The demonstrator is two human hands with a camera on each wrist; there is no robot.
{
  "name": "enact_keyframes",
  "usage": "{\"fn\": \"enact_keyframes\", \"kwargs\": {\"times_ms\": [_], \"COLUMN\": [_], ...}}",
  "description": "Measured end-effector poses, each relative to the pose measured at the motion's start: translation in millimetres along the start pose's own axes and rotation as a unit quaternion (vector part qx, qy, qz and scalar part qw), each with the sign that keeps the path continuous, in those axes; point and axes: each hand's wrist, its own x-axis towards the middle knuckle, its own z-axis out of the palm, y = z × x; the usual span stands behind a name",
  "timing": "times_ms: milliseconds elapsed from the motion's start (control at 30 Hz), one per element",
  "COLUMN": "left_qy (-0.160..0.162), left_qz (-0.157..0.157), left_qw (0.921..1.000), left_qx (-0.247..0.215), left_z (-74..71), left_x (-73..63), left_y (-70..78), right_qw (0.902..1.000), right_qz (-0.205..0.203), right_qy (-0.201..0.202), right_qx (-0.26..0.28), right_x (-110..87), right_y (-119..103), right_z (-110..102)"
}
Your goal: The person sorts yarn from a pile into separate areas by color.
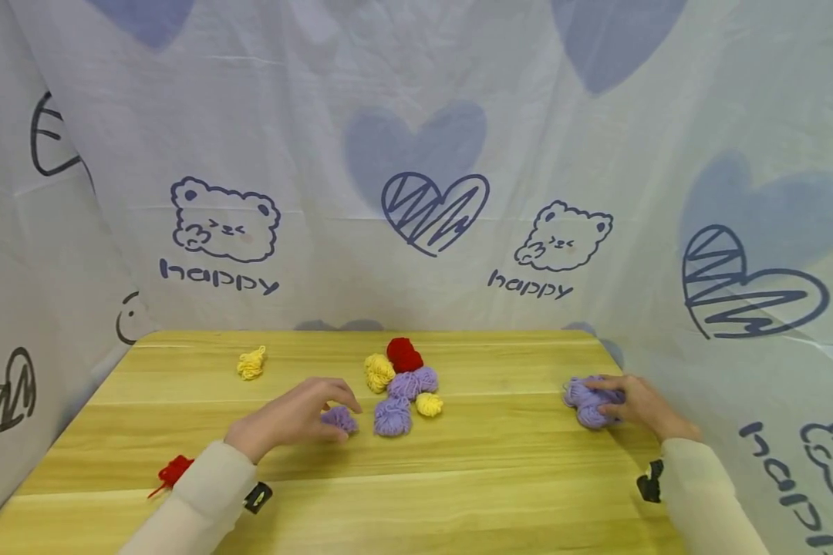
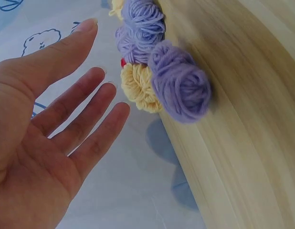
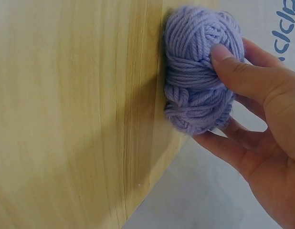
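Note:
My right hand point(image 1: 640, 405) grips a purple ball of yarn point(image 3: 200, 67) at the table's right side; the thumb presses on its face and the fingers curl behind it. My left hand point(image 1: 295, 416) is spread, thumb and fingers apart, beside another purple ball of yarn point(image 1: 340, 418). In the left wrist view that purple ball point(image 2: 181, 86) lies beyond the fingertips, with a gap between. To its right in the head view sit two purple balls point(image 1: 392, 416), two yellow balls point(image 1: 379, 373) and a red ball point(image 1: 404, 354), bunched together.
A small yellow ball of yarn point(image 1: 251, 363) lies at the back left of the wooden table point(image 1: 500, 478). Some red yarn point(image 1: 175, 470) with a loose tail is partly behind the left sleeve. A printed white cloth point(image 1: 430, 92) hangs behind and at both sides.

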Motion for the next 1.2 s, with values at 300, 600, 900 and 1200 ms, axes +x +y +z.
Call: {"fn": "enact_keyframes", "kwargs": {"times_ms": [300, 600, 900, 1200], "left_qy": [-0.001, -0.004, 0.012, 0.013], "left_qz": [0.001, 0.009, 0.006, 0.005], "left_qw": [1.0, 0.9999, 0.9999, 0.9997], "left_qx": [-0.003, 0.004, 0.006, -0.022], "left_z": [4.5, 9.9, 15.3, 22.7], "left_x": [12.6, 26.4, 44.2, 61.2], "left_y": [2.9, 4.5, 8.2, 8.4], "right_qw": [0.9999, 0.9999, 0.9999, 0.9999], "right_qz": [-0.008, 0.006, 0.002, 0.003], "right_qy": [-0.003, -0.013, -0.009, -0.006], "right_qx": [-0.006, -0.003, -0.006, -0.012], "right_x": [-1.1, 0.0, 0.4, 2.1], "right_y": [-5, -7, -6, -6], "right_z": [-3, -5, -3, -2]}}
